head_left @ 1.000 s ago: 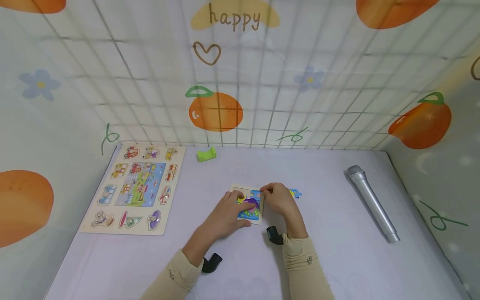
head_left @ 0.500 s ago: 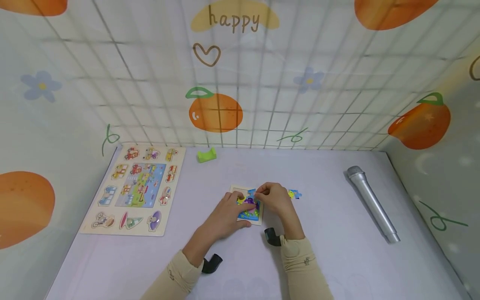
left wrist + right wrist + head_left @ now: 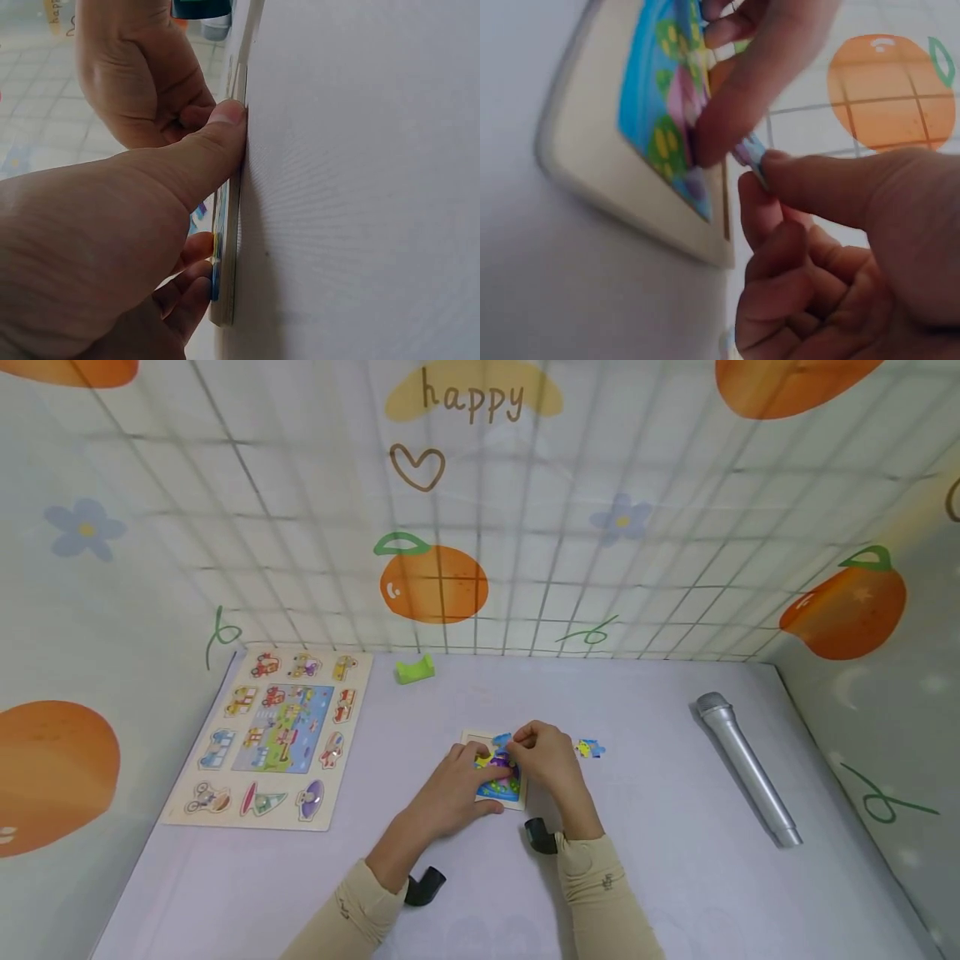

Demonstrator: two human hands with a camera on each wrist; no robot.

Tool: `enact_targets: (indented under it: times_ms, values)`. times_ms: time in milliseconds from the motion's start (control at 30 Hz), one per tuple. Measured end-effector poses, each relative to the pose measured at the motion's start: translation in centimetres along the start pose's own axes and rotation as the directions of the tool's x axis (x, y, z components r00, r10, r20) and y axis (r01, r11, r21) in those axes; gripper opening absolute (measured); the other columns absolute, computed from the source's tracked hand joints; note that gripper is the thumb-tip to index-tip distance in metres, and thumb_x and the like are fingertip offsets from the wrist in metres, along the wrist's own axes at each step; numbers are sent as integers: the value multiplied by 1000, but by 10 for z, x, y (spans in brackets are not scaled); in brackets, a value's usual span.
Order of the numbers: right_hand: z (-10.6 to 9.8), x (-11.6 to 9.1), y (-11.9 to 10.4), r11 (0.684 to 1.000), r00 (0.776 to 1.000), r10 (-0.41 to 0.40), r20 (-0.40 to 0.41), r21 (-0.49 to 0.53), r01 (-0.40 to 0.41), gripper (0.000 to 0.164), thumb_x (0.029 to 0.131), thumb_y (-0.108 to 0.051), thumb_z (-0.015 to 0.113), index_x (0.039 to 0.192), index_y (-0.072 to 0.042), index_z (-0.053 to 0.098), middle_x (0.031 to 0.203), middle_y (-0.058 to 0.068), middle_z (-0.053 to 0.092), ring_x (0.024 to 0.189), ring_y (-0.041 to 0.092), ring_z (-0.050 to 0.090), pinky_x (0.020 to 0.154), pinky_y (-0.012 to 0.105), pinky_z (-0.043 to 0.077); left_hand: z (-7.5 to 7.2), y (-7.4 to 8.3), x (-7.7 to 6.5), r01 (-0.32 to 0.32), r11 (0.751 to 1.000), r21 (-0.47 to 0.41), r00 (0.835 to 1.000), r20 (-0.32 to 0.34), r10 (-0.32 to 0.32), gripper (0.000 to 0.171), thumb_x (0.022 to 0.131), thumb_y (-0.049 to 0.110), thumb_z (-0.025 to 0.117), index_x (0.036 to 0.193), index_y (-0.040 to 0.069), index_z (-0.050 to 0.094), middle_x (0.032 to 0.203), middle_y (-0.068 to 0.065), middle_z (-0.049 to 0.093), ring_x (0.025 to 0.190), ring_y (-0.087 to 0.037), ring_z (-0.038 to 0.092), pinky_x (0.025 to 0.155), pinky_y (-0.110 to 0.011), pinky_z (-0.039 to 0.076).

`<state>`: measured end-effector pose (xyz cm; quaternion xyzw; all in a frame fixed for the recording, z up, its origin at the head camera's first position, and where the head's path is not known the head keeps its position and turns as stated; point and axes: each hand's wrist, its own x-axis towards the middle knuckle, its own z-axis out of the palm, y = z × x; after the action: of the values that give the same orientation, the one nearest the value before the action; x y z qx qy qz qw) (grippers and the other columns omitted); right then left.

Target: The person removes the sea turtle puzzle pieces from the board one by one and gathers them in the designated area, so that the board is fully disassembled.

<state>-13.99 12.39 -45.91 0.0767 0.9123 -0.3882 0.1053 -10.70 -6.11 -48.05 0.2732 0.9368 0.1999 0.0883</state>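
A small wooden jigsaw puzzle board (image 3: pixel 523 795) lies mid-table, with a colourful purple, green and blue picture in its frame. My left hand (image 3: pixel 448 791) holds it, thumb (image 3: pixel 225 120) against the near edge and fingers on the picture. In the right wrist view, a small bluish puzzle piece (image 3: pixel 756 156) is pinched between the thumb and index finger of my right hand (image 3: pixel 549 763), tilted just above the board. The fingers hide part of the board's upper right. Right of that hand, blue and yellow puzzle material (image 3: pixel 589 748) lies on the table.
A larger wooden vehicle puzzle board (image 3: pixel 285 727) lies at the left. Near the back edge sits a lime-green curved piece (image 3: pixel 415 669). A silver toy microphone (image 3: pixel 748 768) lies at the right. Printed curtains surround the table. Dark camera mounts stick out by both wrists.
My right hand has shifted left from the board's right edge to above the picture, pinching the piece. The left hand stays in place on the board.
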Motion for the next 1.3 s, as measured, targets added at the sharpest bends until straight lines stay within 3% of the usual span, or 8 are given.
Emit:
enact_targets:
  times_ms: [233,567,1033,1300]
  values:
    - [-28,0,15,999,998,3,-65,52,0,20,94,-25,73,102,-6,71,92,9,74,81,21,64,65,27,47,-1,2,1,28,1000,-14,1000,0,-28,57,87,51,76,140,35,63,144,-6,48,124,-25,44,103,-41,46]
    - [-74,-5,56,991,989,115,-95,83,-108,29,97,-30,68,113,-6,70,101,9,70,89,22,61,67,28,44,5,2,1,35,999,-2,998,-53,-35,57,85,51,78,137,32,66,139,-8,51,118,-25,46,99,-38,47]
    - [-109,-22,109,961,954,270,-133,99,-258,39,98,-35,63,120,-3,66,110,14,67,100,27,56,74,32,41,12,3,-2,43,999,9,996,-78,-42,56,85,50,79,137,32,66,139,-7,49,113,-21,45,92,-34,46]
    - [-111,-22,123,965,950,262,-172,52,-256,37,97,-33,64,115,-1,68,105,16,70,97,30,58,73,33,40,11,5,-3,42,999,10,996,-81,-41,57,85,50,80,137,32,66,137,-7,50,110,-21,44,89,-33,45]
